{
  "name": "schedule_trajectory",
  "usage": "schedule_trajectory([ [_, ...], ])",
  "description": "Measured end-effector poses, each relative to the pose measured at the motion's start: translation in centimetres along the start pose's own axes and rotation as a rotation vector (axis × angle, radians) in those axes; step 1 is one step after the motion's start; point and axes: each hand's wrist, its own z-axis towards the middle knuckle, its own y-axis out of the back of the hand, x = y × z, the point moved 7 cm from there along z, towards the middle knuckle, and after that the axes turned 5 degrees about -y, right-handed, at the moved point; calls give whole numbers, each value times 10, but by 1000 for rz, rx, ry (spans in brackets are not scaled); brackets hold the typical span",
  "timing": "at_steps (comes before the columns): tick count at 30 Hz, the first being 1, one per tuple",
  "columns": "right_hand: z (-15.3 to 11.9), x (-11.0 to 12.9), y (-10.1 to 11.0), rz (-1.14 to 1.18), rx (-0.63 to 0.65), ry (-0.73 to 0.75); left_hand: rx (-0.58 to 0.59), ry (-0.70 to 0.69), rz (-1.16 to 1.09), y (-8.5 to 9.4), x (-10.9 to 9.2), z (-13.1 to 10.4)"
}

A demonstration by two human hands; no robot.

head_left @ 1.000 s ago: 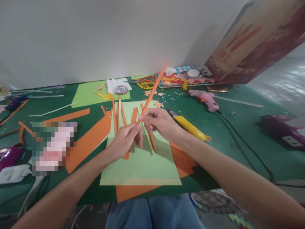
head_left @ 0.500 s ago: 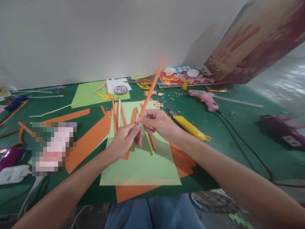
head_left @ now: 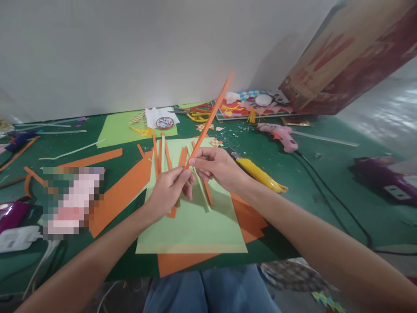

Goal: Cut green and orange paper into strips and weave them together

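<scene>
My left hand [head_left: 171, 187] and my right hand [head_left: 216, 167] both pinch the lower part of an orange paper strip [head_left: 213, 113]. The strip slants up and away to the right, its far end raised above the table. Under my hands lies a pale green paper sheet [head_left: 195, 234]. Several orange strips [head_left: 158, 158] and narrow green strips [head_left: 205, 198] rest on that sheet, partly covered by my hands. Orange paper [head_left: 120, 195] sticks out from beneath it on the left, and more orange paper [head_left: 249, 221] shows at the right.
Right of the sheet lies a yellow utility knife [head_left: 260, 174], with a pink glue gun [head_left: 280, 135] behind it. Scissors [head_left: 195, 114] and a yellow tassel [head_left: 143, 132] lie farther back. A paper bag [head_left: 345, 61] stands at the back right. A white charger [head_left: 21, 238] sits at left.
The orange strip's upper end has swung slightly to the right and up. Both hands keep their pinch in nearly the same place; the things on the table have not moved.
</scene>
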Motion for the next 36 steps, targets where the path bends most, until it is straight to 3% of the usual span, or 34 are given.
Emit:
schedule_trajectory([
  [10,0,-2,-4,-25,48,6,-49,-51,163,5,-5,-1],
  [36,0,2,-2,16,20,112,-122,-140,89,8,-9,-3],
])
